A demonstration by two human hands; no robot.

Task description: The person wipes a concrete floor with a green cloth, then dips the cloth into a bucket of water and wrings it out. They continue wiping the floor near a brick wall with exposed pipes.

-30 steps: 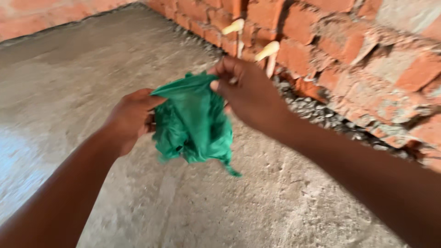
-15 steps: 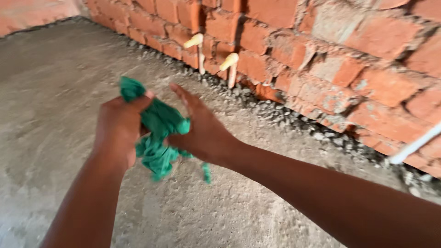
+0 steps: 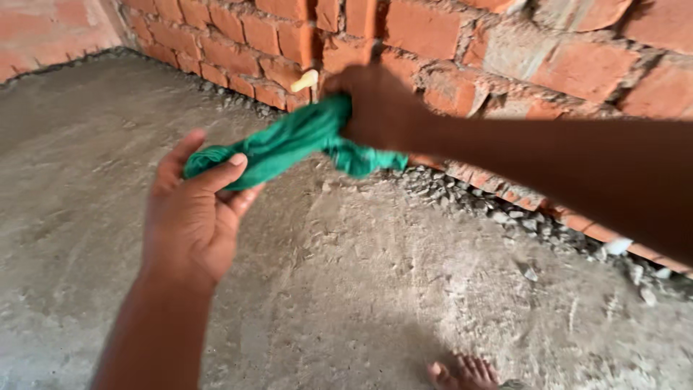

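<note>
So compared to half a second before, the green cloth (image 3: pixel 289 141) wasn't a crumpled wad between both palms anymore. We had it pulled out into a twisted rope running up and to the right, held in the air above the floor, not touching it. Our left hand (image 3: pixel 193 217) sat at the lower end, fingers curled loosely around the bunched tip with the thumb laid over it, so more of a cupped hold than a hard pinch. Our right hand (image 3: pixel 375 108) had moved way up toward the wall and was clenched in a fist around the other end, with a short tail of fabric hanging out below it. Earlier that hand was flat and open against the bundle, right next to the left one; now the two were well apart with the cloth stretched between them.

Only one of the pale pipe stubs (image 3: pixel 304 81) in the wall was visible this time, just left of the right fist; the other was hidden.

The floor (image 3: pixel 346 289) was rough bare concrete, dusty and patchy. The wall (image 3: pixel 505 43) was unplastered red brick with messy mortar, and loose gravel (image 3: pixel 469 202) lay along its base. A bare foot (image 3: pixel 465 374) peeked in at the bottom edge.
</note>
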